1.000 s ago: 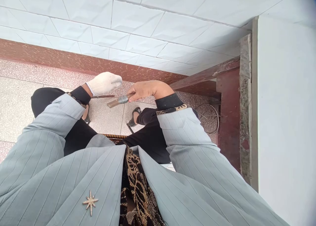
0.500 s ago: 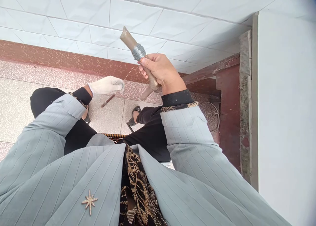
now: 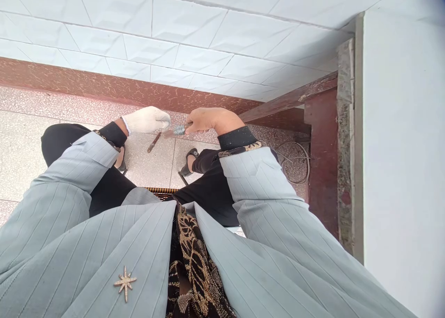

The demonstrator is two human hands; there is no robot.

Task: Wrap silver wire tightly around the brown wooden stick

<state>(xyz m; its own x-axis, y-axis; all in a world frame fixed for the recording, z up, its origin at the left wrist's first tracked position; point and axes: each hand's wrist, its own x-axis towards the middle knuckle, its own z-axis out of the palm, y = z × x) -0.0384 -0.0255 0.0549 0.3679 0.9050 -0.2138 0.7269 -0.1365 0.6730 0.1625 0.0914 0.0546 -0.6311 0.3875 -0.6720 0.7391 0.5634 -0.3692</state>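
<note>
My right hand (image 3: 205,119), bare, is closed around a brown forked stick (image 3: 169,134) held low in front of my knees. Its visible end points left toward my other hand; the forked part is hidden behind my fingers. Silver wire (image 3: 179,130) is wound in a tight band around the stick, just beside my fingertips. My left hand (image 3: 146,119) wears a white knit glove and is closed in a pinch close to the stick's end. The thin strand running from the glove to the band shows earlier but is hard to make out now.
A short, dark brown rod (image 3: 154,142) lies on the speckled tile floor (image 3: 28,137) below my hands. White wall tiles (image 3: 187,16) rise ahead above a red-brown skirting. To the right stand a dark red wooden frame (image 3: 321,160) and a loop of cable (image 3: 308,165).
My right hand has swung down and turned the stick from pointing up to pointing left, bringing the wire band near my gloved hand. My left hand has shifted slightly left.
</note>
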